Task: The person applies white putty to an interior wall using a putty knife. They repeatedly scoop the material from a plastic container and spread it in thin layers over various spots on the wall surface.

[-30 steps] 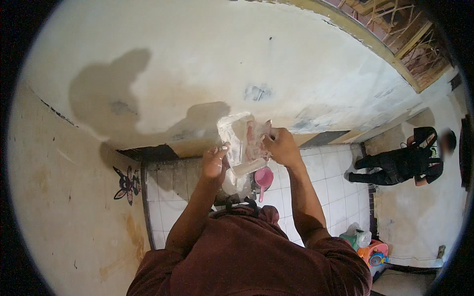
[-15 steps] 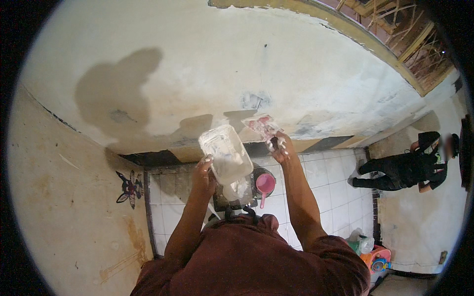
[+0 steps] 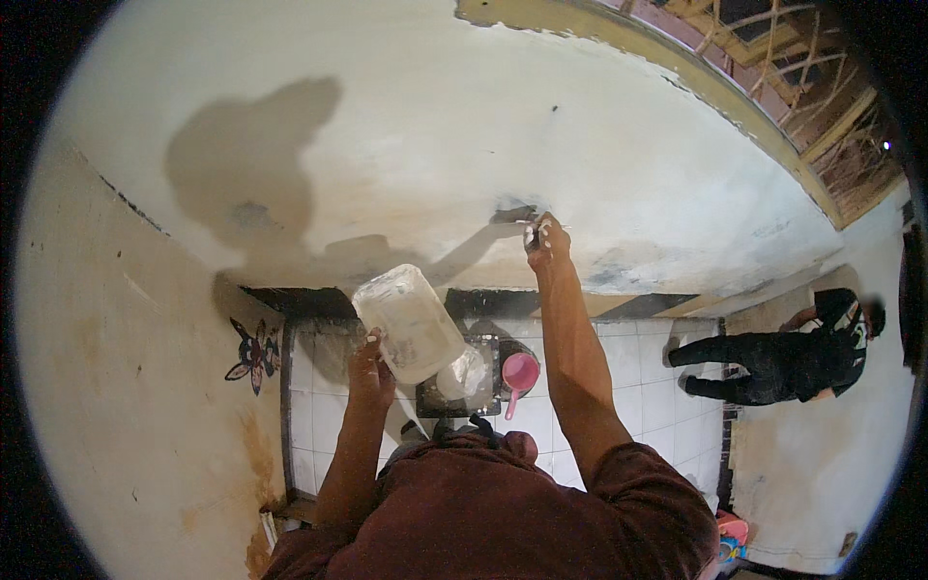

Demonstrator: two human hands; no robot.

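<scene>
Raised since the earlier frame, the right hand [image 3: 548,242] lies at 2 o'clock from the view's centre, before the pale wall [image 3: 406,174]; its fingers are curled around a thin spreader [image 3: 525,223], seen nearly edge-on, whose contact with the wall cannot be told. Left hand [image 3: 369,362], at 8 o'clock: fingers gripping a tilted, translucent container [image 3: 411,324] at its 8 o'clock side. Pink dipper [image 3: 520,371]: 5 o'clock. Dark-clothed person [image 3: 788,350]: 3 o'clock.

A round pink plastic dipper [image 3: 520,371] is near the middle; a person in black clothes [image 3: 788,367] stands on white square floor tiles [image 3: 640,373] at the right; a dark butterfly-shaped picture [image 3: 255,356] is on the tan left wall [image 3: 145,387].
</scene>
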